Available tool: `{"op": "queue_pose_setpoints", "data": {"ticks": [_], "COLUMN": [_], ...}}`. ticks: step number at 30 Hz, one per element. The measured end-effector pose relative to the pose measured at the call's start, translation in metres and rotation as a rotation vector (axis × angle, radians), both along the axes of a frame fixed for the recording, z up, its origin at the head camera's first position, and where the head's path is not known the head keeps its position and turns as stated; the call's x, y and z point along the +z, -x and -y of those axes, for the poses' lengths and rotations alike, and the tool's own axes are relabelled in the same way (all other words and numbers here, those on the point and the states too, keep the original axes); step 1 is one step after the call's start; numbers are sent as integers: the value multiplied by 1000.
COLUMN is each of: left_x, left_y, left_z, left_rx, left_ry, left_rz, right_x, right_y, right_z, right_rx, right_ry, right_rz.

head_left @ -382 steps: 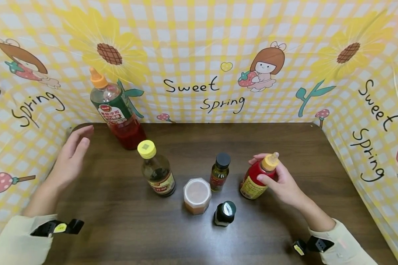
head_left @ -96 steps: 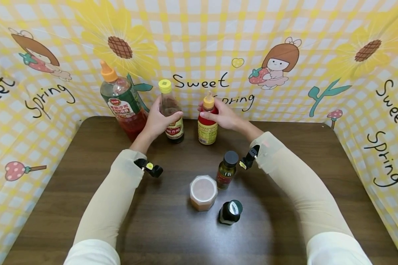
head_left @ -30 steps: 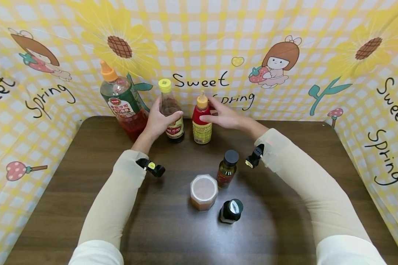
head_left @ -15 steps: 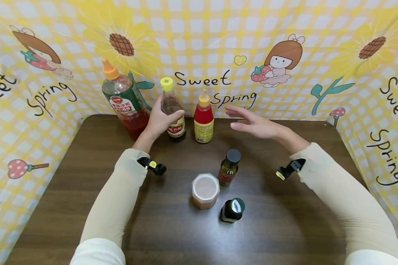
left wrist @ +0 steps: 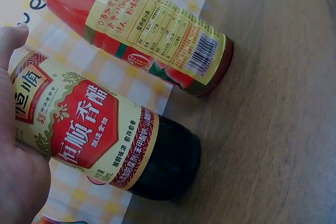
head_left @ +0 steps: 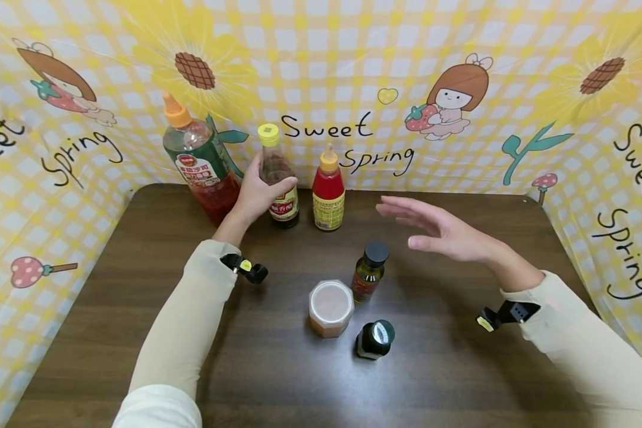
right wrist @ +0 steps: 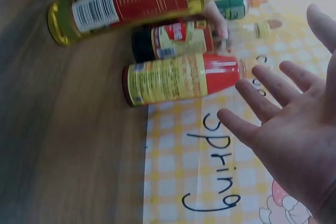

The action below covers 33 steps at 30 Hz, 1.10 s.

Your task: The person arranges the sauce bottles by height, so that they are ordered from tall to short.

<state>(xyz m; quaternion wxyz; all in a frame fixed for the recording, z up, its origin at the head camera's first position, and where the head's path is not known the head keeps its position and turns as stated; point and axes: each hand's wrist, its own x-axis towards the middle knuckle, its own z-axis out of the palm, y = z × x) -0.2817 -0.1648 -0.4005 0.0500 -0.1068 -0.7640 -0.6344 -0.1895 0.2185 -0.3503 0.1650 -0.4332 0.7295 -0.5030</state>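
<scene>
Head view: Two bare hands work over a dark brown wood-grain table [head_left: 257, 368], backed by a yellow-and-white checked cloth [head_left: 331, 59].
Yellow-capped bottle: A clear, round, yellow-capped bottle of dark liquid [head_left: 284, 208] stands near the table's rear edge, between a large orange-nozzled squeeze bottle with a green label [head_left: 200, 169] and a smaller red squeeze bottle with a yellow label [head_left: 329, 199].
Bottle axis: Vertical; cap points up, base rests on the table, front of the cream-and-red label faces the person.
Left hand: The left hand [head_left: 259, 194] grasps the yellow-capped bottle, thumb across its front.
Right hand: The right hand [head_left: 449, 233] is released, fingers extended, apart from every bottle; nearest is a small olive-coloured bottle with a black cap [head_left: 367, 278].
Near group: A translucent octagonal jar [head_left: 331, 306] and a small dark bottle with a green cap [head_left: 375, 340] stand in front of the olive-coloured bottle.
Step in hand: Judged to be a steadying hold on the yellow-capped bottle.
Next move: Judged to call for spreading the left thumb and fingers straight back, without tipping the bottle or nudging its neighbours.
</scene>
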Motion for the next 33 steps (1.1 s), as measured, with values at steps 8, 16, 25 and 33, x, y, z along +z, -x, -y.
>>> {"op": "queue_pose_setpoints", "data": {"ticks": [8, 16, 25, 33], "left_x": [-1, -3, -3, -3], "left_y": [-1, 0, 0, -1], "left_z": [0, 0, -1, -1], "left_rx": [-23, -18, -26, -27], "left_ry": [-61, -54, -65, -77], "left_rz": [-11, -30, -42, -41], "right_x": [-7, -22, -42, -54], "right_y": [-17, -24, -25, -26], "right_z": [14, 27, 39, 45], "right_rx": [82, 91, 99, 98], "right_ry": [11, 14, 35, 11], "right_rz": [32, 45, 128, 167]}}
